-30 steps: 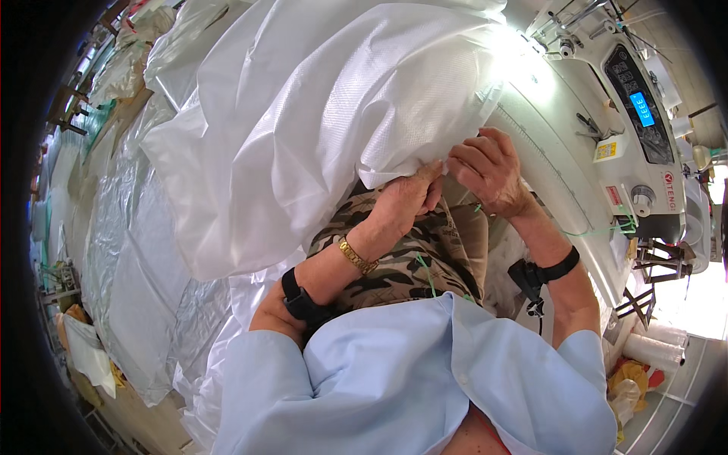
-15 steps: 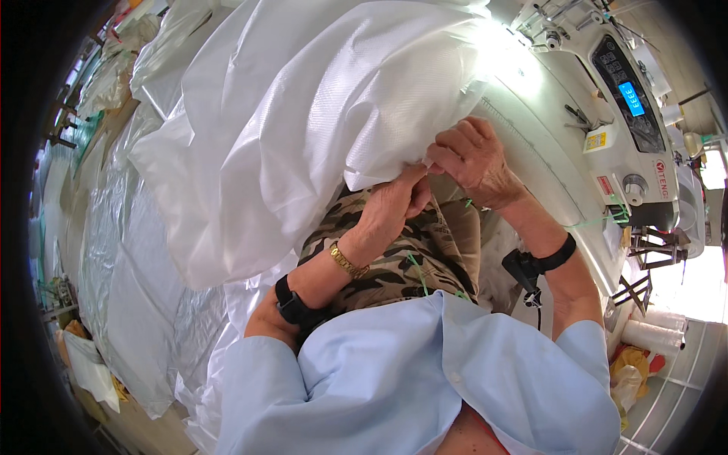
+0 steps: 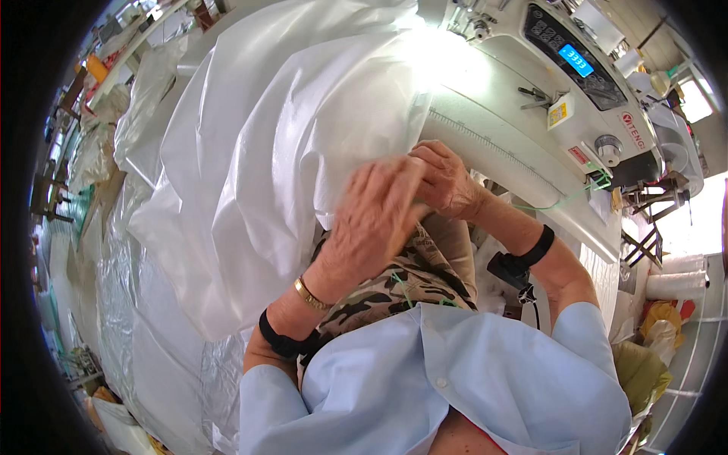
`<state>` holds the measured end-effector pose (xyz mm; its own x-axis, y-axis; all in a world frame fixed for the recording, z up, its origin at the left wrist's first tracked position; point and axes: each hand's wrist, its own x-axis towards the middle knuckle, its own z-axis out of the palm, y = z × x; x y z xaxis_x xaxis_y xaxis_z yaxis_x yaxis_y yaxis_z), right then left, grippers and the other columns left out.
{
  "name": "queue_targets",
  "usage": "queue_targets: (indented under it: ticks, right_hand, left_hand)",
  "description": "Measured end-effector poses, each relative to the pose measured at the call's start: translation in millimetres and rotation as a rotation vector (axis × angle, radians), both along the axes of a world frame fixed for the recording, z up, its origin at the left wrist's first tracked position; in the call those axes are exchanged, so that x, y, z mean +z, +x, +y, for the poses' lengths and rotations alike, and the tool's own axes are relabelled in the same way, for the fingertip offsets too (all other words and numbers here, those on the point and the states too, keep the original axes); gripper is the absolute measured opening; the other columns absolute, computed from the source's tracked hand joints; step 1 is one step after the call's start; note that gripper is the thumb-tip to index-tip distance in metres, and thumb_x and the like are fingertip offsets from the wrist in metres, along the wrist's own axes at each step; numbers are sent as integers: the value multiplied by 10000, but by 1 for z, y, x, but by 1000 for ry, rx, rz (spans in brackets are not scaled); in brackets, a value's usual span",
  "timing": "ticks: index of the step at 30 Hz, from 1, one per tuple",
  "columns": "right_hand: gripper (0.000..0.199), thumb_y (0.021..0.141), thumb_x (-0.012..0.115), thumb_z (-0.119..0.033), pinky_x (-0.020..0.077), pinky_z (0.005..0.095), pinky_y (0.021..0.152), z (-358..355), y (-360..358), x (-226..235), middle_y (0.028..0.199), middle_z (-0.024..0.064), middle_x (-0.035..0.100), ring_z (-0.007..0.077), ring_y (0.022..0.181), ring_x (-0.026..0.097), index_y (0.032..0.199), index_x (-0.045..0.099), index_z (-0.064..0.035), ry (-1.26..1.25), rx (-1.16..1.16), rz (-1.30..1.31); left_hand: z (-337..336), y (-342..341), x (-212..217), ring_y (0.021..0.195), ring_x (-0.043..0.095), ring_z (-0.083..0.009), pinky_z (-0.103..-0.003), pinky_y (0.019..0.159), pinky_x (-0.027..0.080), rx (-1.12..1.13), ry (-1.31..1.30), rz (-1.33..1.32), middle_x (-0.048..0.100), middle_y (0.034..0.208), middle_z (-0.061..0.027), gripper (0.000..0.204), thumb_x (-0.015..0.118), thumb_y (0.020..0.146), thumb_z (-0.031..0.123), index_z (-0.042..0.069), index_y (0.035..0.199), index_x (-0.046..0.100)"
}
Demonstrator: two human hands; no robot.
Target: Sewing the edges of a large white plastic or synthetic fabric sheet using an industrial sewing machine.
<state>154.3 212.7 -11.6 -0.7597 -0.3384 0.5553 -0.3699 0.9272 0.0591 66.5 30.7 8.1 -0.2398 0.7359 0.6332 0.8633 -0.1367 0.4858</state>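
The sheet point(image 3: 250, 167), white and glossy, lies left of the machine point(image 3: 588, 121), draped in loose folds. Its long axis, judging by the part in view, slants from the bright glare point(image 3: 459, 64) beside the machine down and away to the left; the folds run much the same way, and the lowest corner points away from the machine.

The right hand point(image 3: 447, 182) is at the sheet's edge nearest the machine, fingers curled in; what that grip pinches, if anything, I cannot tell. The left hand point(image 3: 371, 208), farther from the machine, is blurred, its fingers fairly straight and overlapping the right fingertips; whether it touches the sheet is unclear.

To work this edge well, I would keep both grips close together and light, and let the sheet's weight hang slack so that the slippery folds do not drag.

The bench point(image 3: 500, 114) extends left of the machine, towards the sheet. Green thread point(image 3: 561, 201) trails below the machine. White rolls point(image 3: 675, 284) sit lower, beyond the machine.
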Motion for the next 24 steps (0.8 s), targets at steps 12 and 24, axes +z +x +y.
queue_targets:
  ticks: [12, 24]
  right_hand:
    - [141, 902, 632, -180, 444, 450, 970, 27, -5, 43, 1062, 63, 619, 234, 1059, 593, 1015, 611, -98, -204, -132, -197]
    - [130, 930, 608, -245, 392, 409, 965, 57, -32, 47, 910, 31, 596, 207, 1016, 571, 887, 608, -122, -68, -102, -498]
  left_hand:
    - [9, -33, -15, 961, 585, -261, -388, 898, 463, 20, -136, 377, 582, 975, -70, 172, 632, 724, 77, 11, 881, 660]
    - [35, -59, 19, 1066, 608, -292, -430, 1072, 426, -408, -219, 562, 613, 1017, -145, 188, 600, 756, 43, -33, 922, 645]
